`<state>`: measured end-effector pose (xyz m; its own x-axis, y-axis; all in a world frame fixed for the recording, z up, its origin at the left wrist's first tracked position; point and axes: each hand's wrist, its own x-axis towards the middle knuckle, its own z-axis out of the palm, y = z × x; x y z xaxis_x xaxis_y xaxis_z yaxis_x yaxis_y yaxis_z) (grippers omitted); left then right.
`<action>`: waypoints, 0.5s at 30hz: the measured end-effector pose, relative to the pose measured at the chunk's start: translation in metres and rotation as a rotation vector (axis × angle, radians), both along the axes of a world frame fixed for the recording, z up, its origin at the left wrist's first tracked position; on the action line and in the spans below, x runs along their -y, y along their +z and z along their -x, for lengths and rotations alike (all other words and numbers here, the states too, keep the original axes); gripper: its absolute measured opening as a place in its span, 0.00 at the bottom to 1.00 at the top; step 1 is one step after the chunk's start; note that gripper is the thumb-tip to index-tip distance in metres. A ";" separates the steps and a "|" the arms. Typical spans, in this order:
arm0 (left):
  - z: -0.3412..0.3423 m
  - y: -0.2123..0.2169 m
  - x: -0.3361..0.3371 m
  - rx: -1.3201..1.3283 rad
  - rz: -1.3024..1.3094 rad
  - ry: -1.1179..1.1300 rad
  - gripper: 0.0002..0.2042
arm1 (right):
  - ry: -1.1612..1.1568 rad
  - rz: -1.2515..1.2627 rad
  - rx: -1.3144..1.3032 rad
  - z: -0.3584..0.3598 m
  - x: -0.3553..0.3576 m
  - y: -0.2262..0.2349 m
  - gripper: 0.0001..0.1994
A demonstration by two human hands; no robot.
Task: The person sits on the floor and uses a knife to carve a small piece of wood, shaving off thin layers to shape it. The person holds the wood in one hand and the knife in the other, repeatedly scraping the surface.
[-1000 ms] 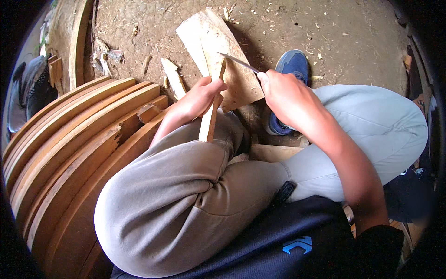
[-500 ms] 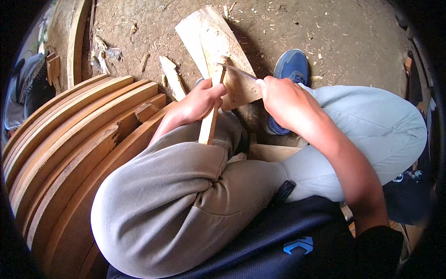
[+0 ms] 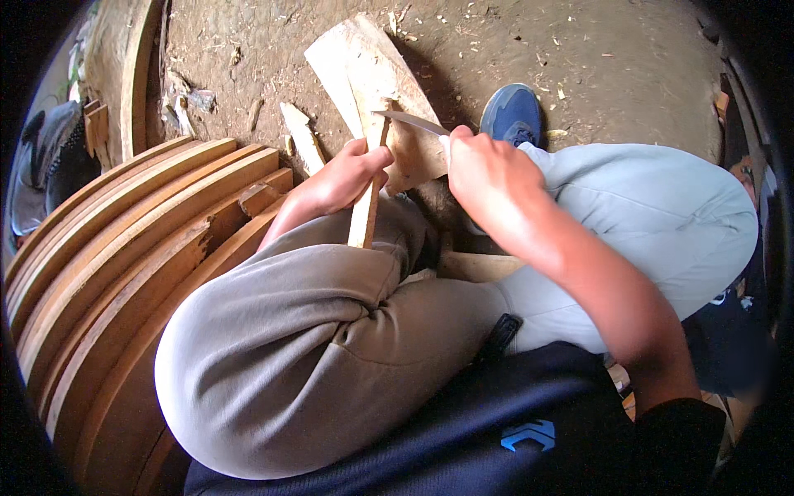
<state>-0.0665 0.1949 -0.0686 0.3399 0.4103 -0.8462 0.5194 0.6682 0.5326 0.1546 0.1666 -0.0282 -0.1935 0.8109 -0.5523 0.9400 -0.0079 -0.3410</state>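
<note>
The person crouches with both knees drawn up, forearms reaching forward over them. The left hand (image 3: 343, 176) is wrapped around a narrow wooden stick (image 3: 365, 202), holding it nearly upright, its lower end going down behind the left knee. The right hand (image 3: 488, 169) is clenched on the handle of a knife (image 3: 411, 122), whose blade points left and meets the top of the stick. Just behind the stick a pale wooden slab (image 3: 376, 78) lies on the dirt ground (image 3: 595, 50). A blue shoe (image 3: 513, 112) shows beyond the right knee. Curved wooden planks (image 3: 124, 248) are stacked at the left side.
</note>
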 end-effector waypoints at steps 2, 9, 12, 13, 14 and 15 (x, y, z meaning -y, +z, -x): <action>-0.002 -0.005 0.003 -0.004 -0.032 0.029 0.17 | 0.029 -0.184 0.177 0.008 0.012 -0.014 0.05; -0.006 -0.002 0.010 0.021 -0.097 0.159 0.13 | 0.057 -0.319 0.166 -0.004 0.013 -0.027 0.13; -0.006 -0.003 0.011 0.048 -0.116 0.167 0.13 | -0.096 -0.052 -0.128 -0.014 0.004 -0.014 0.18; -0.005 0.000 0.008 0.067 -0.080 0.135 0.13 | -0.116 0.100 -0.187 -0.016 -0.004 -0.008 0.22; -0.005 -0.001 0.008 0.064 -0.087 0.143 0.12 | -0.090 0.116 -0.204 -0.018 -0.005 -0.010 0.22; -0.007 -0.002 0.009 0.060 -0.094 0.150 0.12 | -0.065 0.132 -0.222 -0.021 -0.006 -0.013 0.23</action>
<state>-0.0596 0.1856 -0.0703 0.3176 0.5368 -0.7817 0.3833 0.6813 0.6236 0.1759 0.1728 -0.0415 -0.2719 0.7495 -0.6036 0.8381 -0.1238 -0.5312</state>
